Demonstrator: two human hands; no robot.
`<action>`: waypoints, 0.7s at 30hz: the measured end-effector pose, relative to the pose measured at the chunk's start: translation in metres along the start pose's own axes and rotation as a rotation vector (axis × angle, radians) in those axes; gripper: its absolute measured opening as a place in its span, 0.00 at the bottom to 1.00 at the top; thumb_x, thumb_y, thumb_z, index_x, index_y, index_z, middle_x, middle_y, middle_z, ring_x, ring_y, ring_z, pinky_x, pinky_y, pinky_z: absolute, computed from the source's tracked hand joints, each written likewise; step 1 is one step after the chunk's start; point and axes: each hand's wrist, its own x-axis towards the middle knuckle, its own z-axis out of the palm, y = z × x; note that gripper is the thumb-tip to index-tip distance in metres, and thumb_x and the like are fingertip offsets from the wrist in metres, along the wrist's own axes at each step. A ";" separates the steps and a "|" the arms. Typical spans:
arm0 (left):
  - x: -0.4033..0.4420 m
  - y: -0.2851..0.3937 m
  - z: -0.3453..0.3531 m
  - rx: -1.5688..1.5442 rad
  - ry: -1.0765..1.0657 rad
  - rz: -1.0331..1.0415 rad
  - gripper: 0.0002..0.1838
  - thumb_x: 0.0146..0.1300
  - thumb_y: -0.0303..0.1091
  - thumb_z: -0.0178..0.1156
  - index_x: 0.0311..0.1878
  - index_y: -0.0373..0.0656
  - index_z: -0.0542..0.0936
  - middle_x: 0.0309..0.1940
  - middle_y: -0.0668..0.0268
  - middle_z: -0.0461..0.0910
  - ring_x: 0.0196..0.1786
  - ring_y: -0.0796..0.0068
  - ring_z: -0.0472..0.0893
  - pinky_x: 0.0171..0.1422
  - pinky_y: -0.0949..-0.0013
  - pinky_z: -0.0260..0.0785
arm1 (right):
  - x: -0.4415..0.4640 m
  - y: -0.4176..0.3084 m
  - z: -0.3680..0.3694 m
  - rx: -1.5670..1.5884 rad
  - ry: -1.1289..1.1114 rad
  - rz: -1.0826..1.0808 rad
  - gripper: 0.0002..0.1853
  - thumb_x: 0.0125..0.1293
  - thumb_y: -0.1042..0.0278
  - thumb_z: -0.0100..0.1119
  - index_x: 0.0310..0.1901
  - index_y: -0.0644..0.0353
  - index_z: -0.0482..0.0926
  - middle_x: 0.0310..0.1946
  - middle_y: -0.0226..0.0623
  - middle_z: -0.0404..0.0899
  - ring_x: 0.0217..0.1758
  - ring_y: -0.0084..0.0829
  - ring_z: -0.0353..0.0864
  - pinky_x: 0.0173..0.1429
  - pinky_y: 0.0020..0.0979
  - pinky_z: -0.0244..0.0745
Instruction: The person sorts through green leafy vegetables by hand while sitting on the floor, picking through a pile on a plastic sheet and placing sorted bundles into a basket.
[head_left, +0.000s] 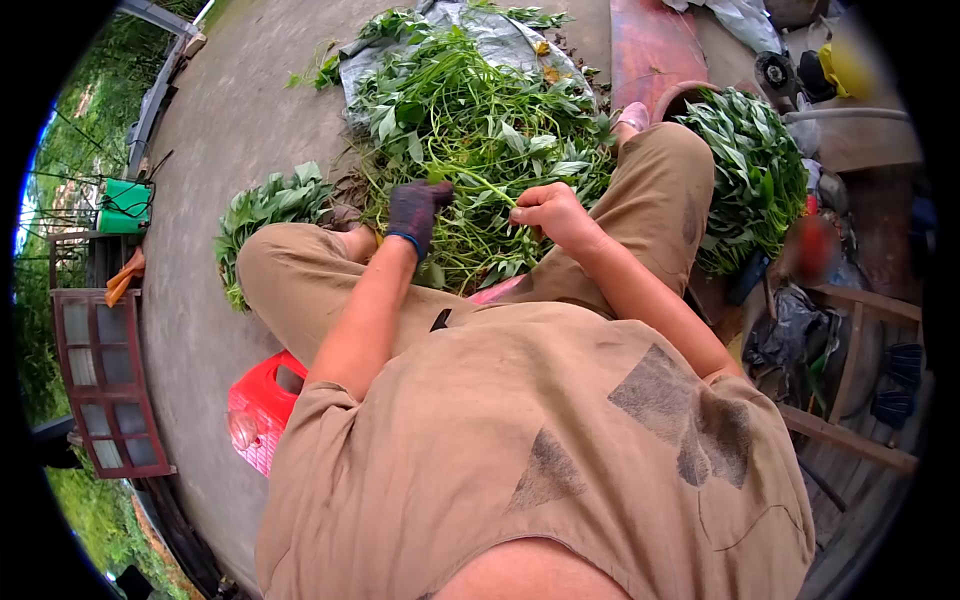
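My right hand [552,214] is bare and pinches the lower end of a green leafy stem [482,181] between thumb and fingers. The stem slants up and left, its far end close to my left hand [412,213]. A dark glove covers that hand, and its fingers are curled in; whether they grip part of a plant is hidden. Under and beyond both hands spreads a loose heap of cut green stems and leaves [470,110], partly on a grey plastic sheet [515,38].
A leafy bundle [268,215] lies by my left knee. Another, larger bundle [745,165] stands at my right knee. A red plastic container [265,408] sits at my left hip. Wooden bars [850,435] and a black plastic bag [790,328] are on the right.
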 end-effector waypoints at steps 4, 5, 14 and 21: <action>-0.005 0.030 -0.017 -0.257 -0.092 -0.158 0.10 0.61 0.36 0.63 0.36 0.39 0.85 0.28 0.65 0.83 0.30 0.78 0.80 0.37 0.73 0.72 | -0.010 -0.015 -0.007 0.210 -0.026 -0.003 0.06 0.62 0.72 0.60 0.37 0.62 0.84 0.23 0.26 0.80 0.20 0.16 0.74 0.25 0.19 0.60; -0.012 0.036 -0.007 -0.309 -0.149 -0.064 0.10 0.62 0.36 0.63 0.37 0.38 0.85 0.30 0.64 0.84 0.31 0.78 0.81 0.39 0.73 0.73 | -0.009 -0.017 -0.003 0.252 -0.027 -0.012 0.05 0.61 0.73 0.61 0.37 0.62 0.84 0.22 0.27 0.80 0.20 0.17 0.74 0.25 0.20 0.62; -0.050 0.047 0.026 -0.607 -0.339 -0.407 0.09 0.64 0.37 0.63 0.43 0.45 0.83 0.24 0.70 0.76 0.26 0.76 0.77 0.32 0.72 0.73 | 0.009 0.005 0.010 -0.262 0.273 -0.226 0.06 0.57 0.66 0.64 0.31 0.59 0.84 0.24 0.32 0.82 0.23 0.29 0.79 0.31 0.30 0.72; -0.057 0.069 0.003 -0.366 -0.394 -0.326 0.09 0.52 0.33 0.70 0.33 0.42 0.82 0.19 0.69 0.73 0.20 0.77 0.73 0.25 0.70 0.71 | 0.012 -0.024 0.013 -0.927 0.268 -0.710 0.11 0.62 0.63 0.59 0.47 0.48 0.81 0.42 0.27 0.79 0.55 0.34 0.74 0.55 0.40 0.63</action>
